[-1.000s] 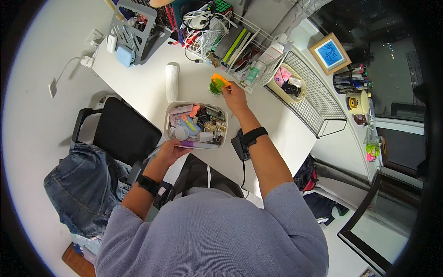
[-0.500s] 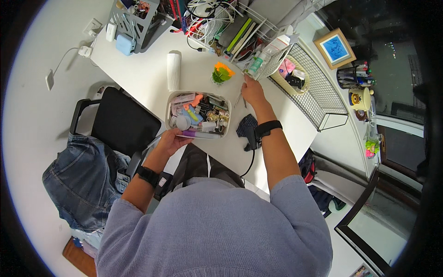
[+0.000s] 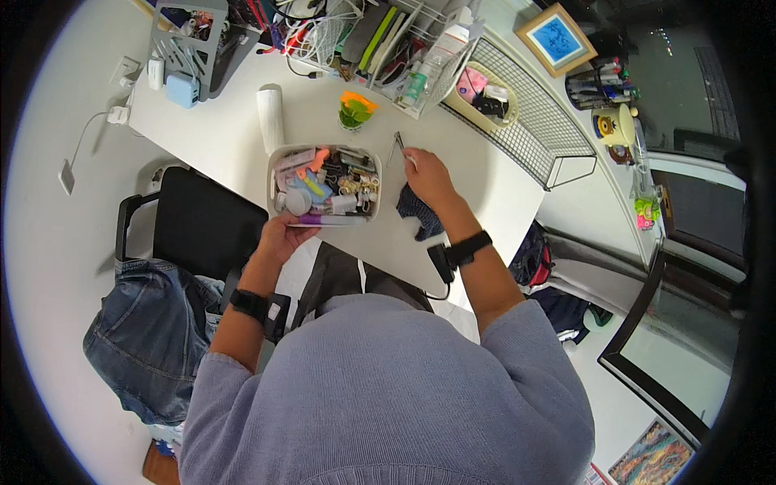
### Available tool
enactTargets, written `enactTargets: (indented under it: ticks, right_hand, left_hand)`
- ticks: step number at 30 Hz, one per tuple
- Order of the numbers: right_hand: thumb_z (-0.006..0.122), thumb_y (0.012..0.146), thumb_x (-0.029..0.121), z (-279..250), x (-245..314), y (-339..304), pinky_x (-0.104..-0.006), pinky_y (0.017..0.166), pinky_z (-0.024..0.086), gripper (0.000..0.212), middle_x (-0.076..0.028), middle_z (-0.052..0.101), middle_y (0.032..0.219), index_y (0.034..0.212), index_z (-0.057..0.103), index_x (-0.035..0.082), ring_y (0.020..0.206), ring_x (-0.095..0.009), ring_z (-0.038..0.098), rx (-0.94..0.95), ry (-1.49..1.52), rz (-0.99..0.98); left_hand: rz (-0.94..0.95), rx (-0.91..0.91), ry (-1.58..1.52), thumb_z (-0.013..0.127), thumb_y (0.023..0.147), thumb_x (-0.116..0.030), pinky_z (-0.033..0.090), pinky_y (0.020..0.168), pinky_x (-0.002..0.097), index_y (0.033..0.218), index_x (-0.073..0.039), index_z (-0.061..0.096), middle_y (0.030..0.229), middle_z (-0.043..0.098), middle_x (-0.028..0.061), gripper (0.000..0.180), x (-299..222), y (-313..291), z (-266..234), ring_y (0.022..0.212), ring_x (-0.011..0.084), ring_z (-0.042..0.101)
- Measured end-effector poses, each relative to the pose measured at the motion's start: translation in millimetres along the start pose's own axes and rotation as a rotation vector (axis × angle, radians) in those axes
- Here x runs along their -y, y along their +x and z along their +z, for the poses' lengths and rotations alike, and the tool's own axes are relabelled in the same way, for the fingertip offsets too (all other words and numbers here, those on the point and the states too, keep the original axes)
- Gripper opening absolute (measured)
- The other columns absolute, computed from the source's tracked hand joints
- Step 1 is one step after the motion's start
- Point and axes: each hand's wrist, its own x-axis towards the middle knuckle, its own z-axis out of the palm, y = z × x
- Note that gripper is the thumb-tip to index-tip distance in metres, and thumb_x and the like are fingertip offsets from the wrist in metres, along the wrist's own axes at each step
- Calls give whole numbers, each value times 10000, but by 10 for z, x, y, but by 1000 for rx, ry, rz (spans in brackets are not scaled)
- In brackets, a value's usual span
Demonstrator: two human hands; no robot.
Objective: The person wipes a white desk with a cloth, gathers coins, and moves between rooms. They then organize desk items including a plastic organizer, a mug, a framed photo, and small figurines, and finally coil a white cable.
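Observation:
A white storage box (image 3: pixel 272 182) packed with clips, small tubes and other small items sits on the white desk. My left hand (image 3: pixel 283 238) is closed at its near-left corner, beside a purple-and-white stick (image 3: pixel 311 219) lying along the near edge. To the right of the box, my right hand (image 3: pixel 428 174) pinches a slim silver two-legged tool that looks like a drawing compass (image 3: pixel 396 145). Part of this tool is hidden by the fingers. Just below that hand lies a dark striped cloth item (image 3: pixel 416 212).
Beyond the box stand a white cylinder (image 3: pixel 271 117) and a small potted orange flower (image 3: pixel 355 109). Cables, books and bottles fill a wire rack (image 3: pixel 380 85) at the back. A mesh shelf (image 3: pixel 529 105) lines the right side, and a black chair (image 3: pixel 206 214) stands left.
My right hand has drawn back from the rack side toward me, and the silver tool now stands out past its fingers. My left hand stays at the box; the whole view has shifted.

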Motion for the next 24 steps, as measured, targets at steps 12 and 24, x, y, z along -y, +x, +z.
enactTargets:
  ticks: [12,24]
  right_hand:
    - [538,778,-13,253,-223,-814,-439,964,383,494,-160,434,1297,1253,495,116,1133,-354,443,-241,-126,-124]
    - [586,757,48,450,356,-13,-449,897,409,433,-136,505,1218,1185,537,86,1101,-327,462,-338,-176,-340]
  left_hand:
    - [92,-41,85,369,884,-21,547,845,408,1081,150,427,1079,546,262,267,-124,78,187,990,354,587]
    - [149,-79,126,436,839,39,538,849,450,1157,89,459,1081,578,192,323,-180,-451,-259,975,296,612]
